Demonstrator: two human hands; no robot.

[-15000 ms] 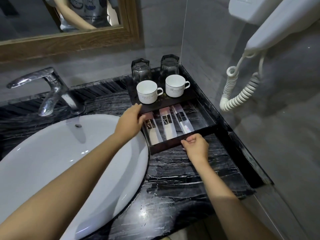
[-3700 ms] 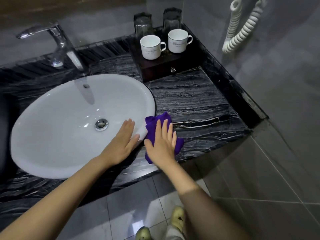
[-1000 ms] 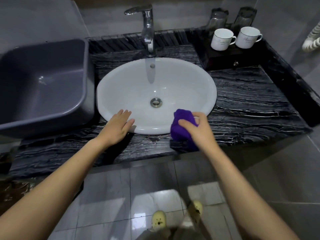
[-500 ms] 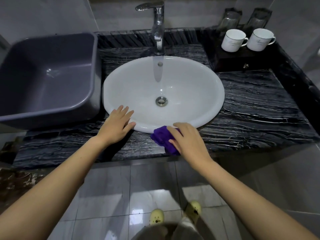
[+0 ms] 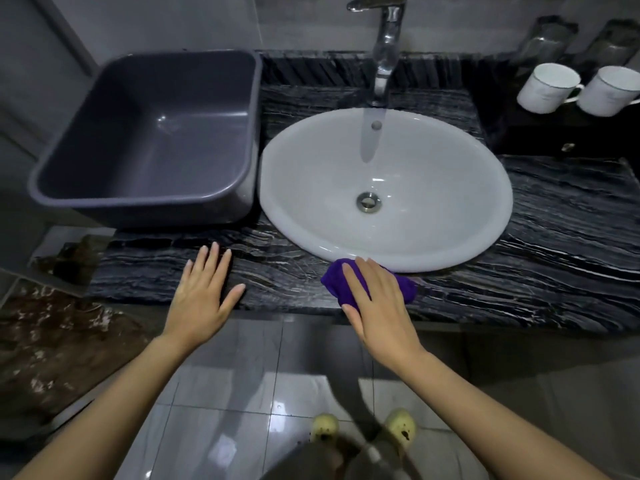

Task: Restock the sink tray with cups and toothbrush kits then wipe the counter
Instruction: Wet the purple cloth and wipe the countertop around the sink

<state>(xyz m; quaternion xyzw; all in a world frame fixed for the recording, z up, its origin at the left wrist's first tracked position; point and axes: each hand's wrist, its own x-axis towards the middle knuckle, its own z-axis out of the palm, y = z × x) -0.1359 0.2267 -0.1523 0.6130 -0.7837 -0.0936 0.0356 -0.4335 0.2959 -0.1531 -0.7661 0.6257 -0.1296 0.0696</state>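
A black veined marble counter (image 5: 554,258) frames a white basin (image 5: 384,188), a grey plastic tub (image 5: 145,133) to its left. You are in the wiping step: your right hand (image 5: 377,306) lies flat, fingers together, pressing a purple cloth (image 5: 336,278) onto the front strip just below the basin rim. Your left hand (image 5: 204,299) rests open and empty on the stone. Two white cups (image 5: 581,88) stand on the dark tray (image 5: 540,136) at the far right. The next pass likely calls for steady downward pressure, sweeping left towards the tub.
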